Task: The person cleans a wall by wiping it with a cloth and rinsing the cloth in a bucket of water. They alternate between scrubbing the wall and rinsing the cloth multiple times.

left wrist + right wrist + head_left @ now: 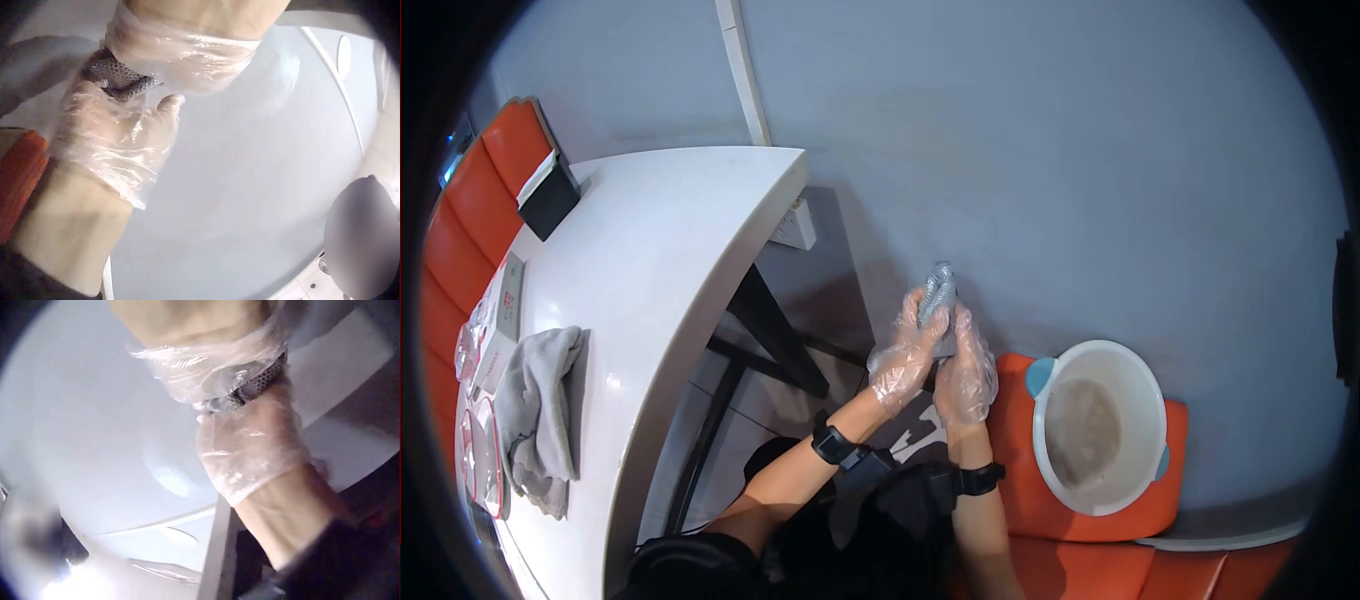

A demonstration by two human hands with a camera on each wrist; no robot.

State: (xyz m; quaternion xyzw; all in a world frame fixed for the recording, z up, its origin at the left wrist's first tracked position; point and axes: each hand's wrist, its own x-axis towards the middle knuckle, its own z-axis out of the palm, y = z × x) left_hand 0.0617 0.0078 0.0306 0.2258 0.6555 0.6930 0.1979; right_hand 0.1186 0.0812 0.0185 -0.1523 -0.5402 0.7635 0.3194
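Both hands wear clear plastic gloves and are close together in front of the grey wall. Between them is a bunched grey mesh-patterned cloth (940, 288), its top end sticking up past the fingers. My left hand (907, 352) grips it from the left side. From the other side my right hand (968, 378) holds it, fingers pointing up. The left wrist view shows the honeycomb texture of the cloth (122, 76) squeezed between the two gloves. In the right wrist view the cloth (261, 381) is mostly hidden by the gloved hands.
A white basin (1145, 465) with murky water stands on an orange seat (1018, 480) at the right. On the white table (670, 230) at left lie a grey towel (535, 410), a white box (498, 330) and a black tissue box (550, 203). Black table legs (775, 330) stand below.
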